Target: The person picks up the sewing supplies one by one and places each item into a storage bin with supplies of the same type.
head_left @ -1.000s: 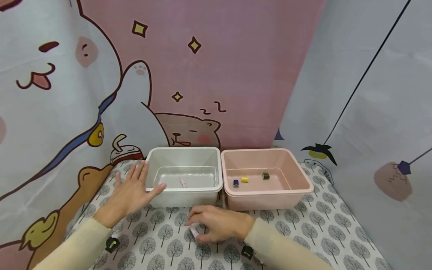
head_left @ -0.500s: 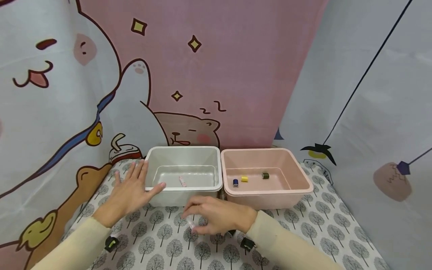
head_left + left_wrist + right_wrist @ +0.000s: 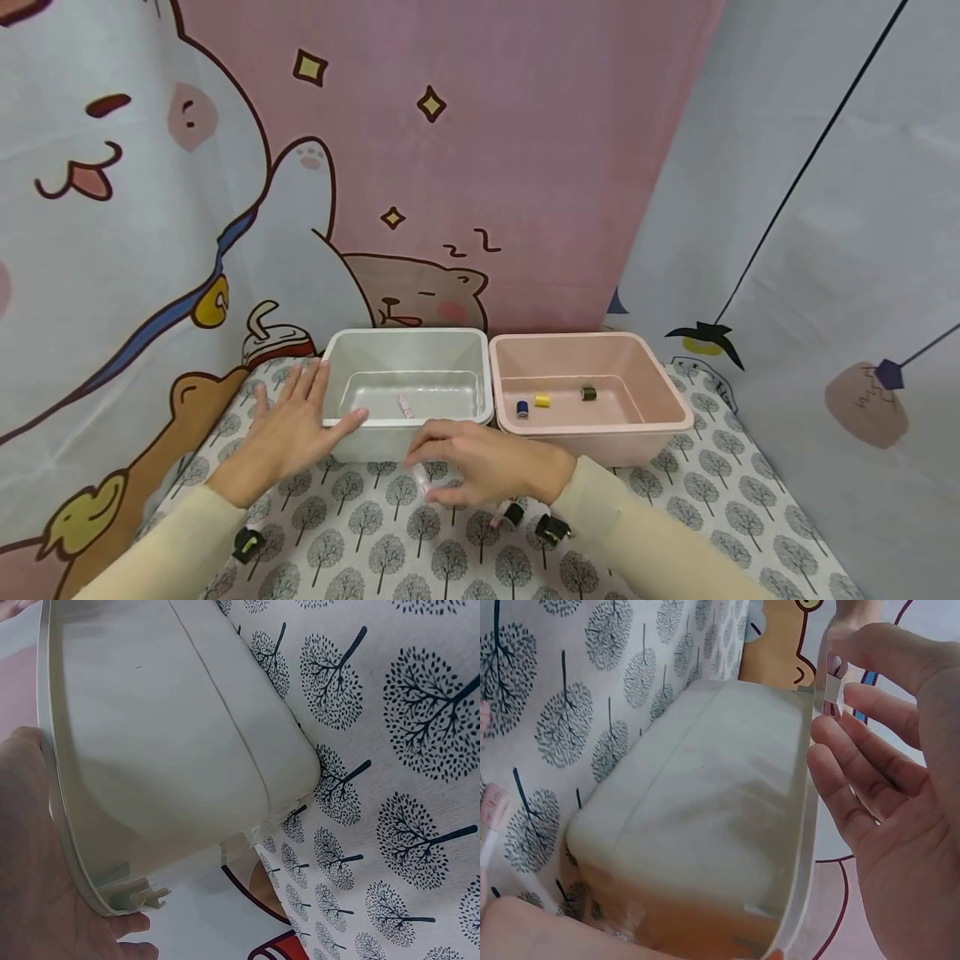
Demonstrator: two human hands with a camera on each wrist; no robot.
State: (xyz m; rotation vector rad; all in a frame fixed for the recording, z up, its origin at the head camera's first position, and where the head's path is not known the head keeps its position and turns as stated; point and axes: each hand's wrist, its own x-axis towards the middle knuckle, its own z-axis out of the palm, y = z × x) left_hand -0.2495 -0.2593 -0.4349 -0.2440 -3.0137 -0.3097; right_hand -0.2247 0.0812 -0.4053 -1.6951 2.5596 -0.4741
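Between thumb and index fingertip, my right hand [image 3: 483, 467] pinches a small pink stick-like thing [image 3: 835, 686] with a white band round it. It sits just in front of the white bin [image 3: 411, 437]; the other fingers are loosely bent. My left hand [image 3: 288, 425] is spread at the bin's left front corner, thumb along the rim and fingers straight down the left side. A similar small pink-and-white stick [image 3: 405, 407] lies inside the white bin. In the pink bin [image 3: 596, 446] are a blue thread spool [image 3: 522, 409], a yellow spool [image 3: 542, 401] and a dark green spool [image 3: 588, 393].
The bins stand side by side against a cartoon-print curtain [image 3: 540, 167]. A tree-patterned cloth [image 3: 375, 533] covers the table. Dark gadgets sit by the left wrist [image 3: 247, 545] and right wrist [image 3: 553, 529]. A pinkish thing [image 3: 493, 806] lies on the cloth under the right hand.
My right hand has moved up and forward toward the white bin with the pink stick pinched in it, uncovering a dark thing on the cloth. The left hand has stayed put.
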